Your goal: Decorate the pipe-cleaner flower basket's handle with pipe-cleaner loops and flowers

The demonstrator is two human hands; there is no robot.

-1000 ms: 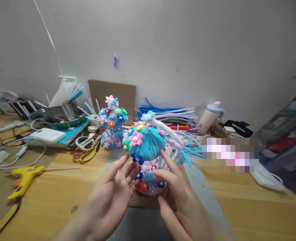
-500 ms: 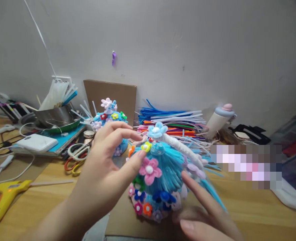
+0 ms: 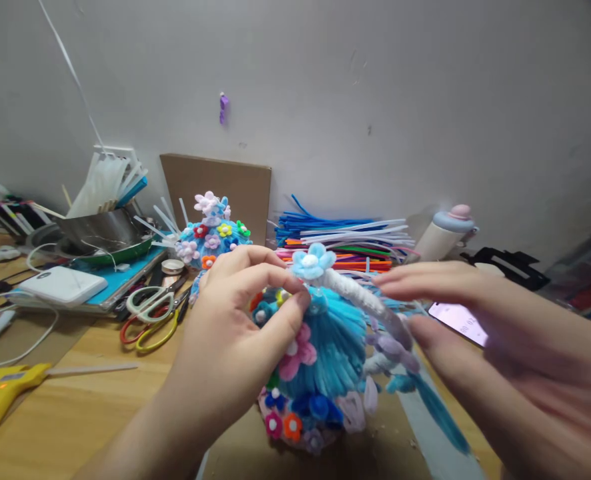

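A blue pipe-cleaner craft figure dotted with small coloured flowers stands on a cardboard sheet in front of me. A white fuzzy stem with a light-blue flower at its tip leans across its top. My left hand pinches the top of the figure just under that flower. My right hand reaches in from the right with fingers spread, its fingertips at the white stem and the lilac petals beside it.
A second flowered blue figure stands behind, before a cardboard panel. Scissors, a yellow glue gun, a white power bank, a metal bowl, a pile of pipe cleaners, a bottle and a phone lie around.
My left hand has closed onto the figure's top. My right hand has risen from the figure's base to the white stem. The view has shifted closer.
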